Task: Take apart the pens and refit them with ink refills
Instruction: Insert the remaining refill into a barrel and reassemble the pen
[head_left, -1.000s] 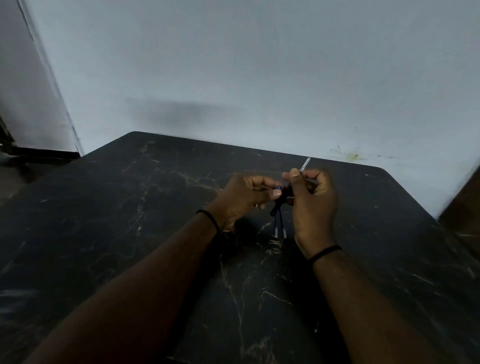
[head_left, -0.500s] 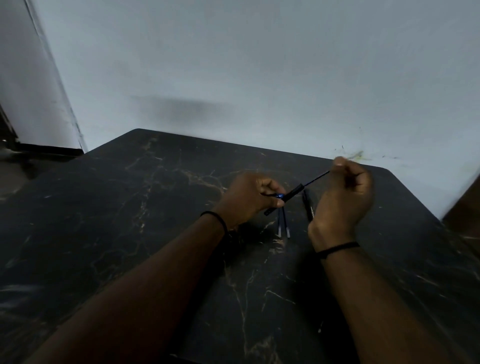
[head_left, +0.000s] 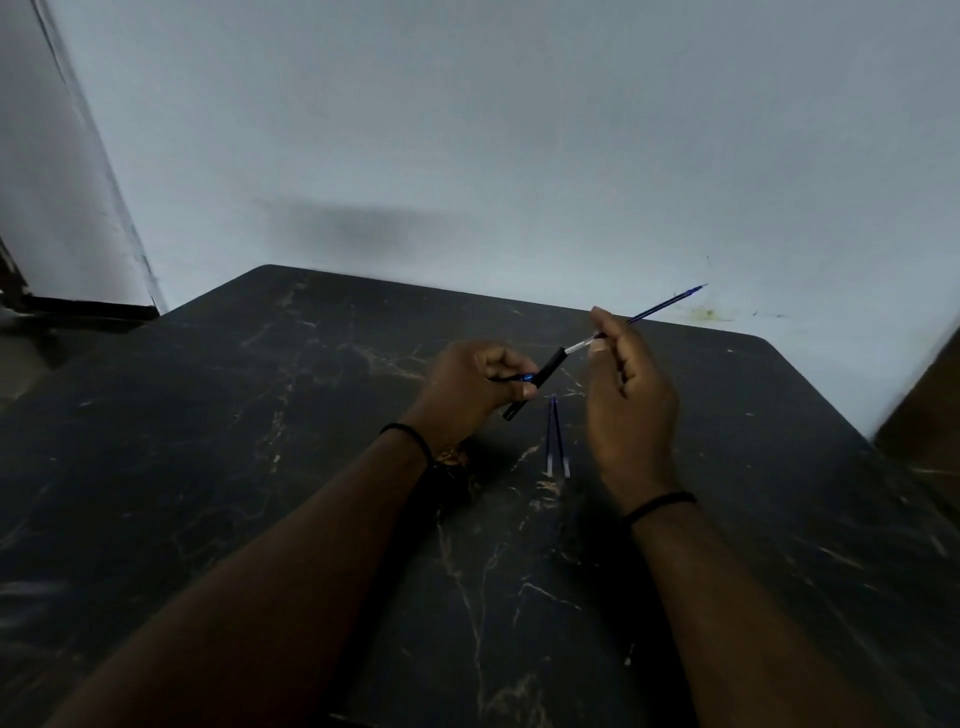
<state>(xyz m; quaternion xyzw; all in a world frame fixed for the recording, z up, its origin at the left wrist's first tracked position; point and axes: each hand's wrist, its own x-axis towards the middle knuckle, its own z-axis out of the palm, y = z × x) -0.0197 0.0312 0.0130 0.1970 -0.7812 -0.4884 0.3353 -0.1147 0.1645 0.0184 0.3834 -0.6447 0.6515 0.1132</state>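
Marble-veined black tabletop (head_left: 260, 493) fills the lower frame, its rounded far edge against the pale wall, with bare surface left and right of my hands. At centre my left hand (head_left: 470, 387) curls round the matte black pen barrel (head_left: 535, 382); my right hand (head_left: 626, 395) pinches the thin blue refill (head_left: 660, 306), its white end just at the barrel's mouth. Two spare refills (head_left: 555, 436) lie side by side between my wrists.

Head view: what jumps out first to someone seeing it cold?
The right hand pinches a blue refill, its pale end just clear of the black pen barrel held by the left hand, mid-table. Between the hands, two spare refills lie side by side on the dark marbled table.
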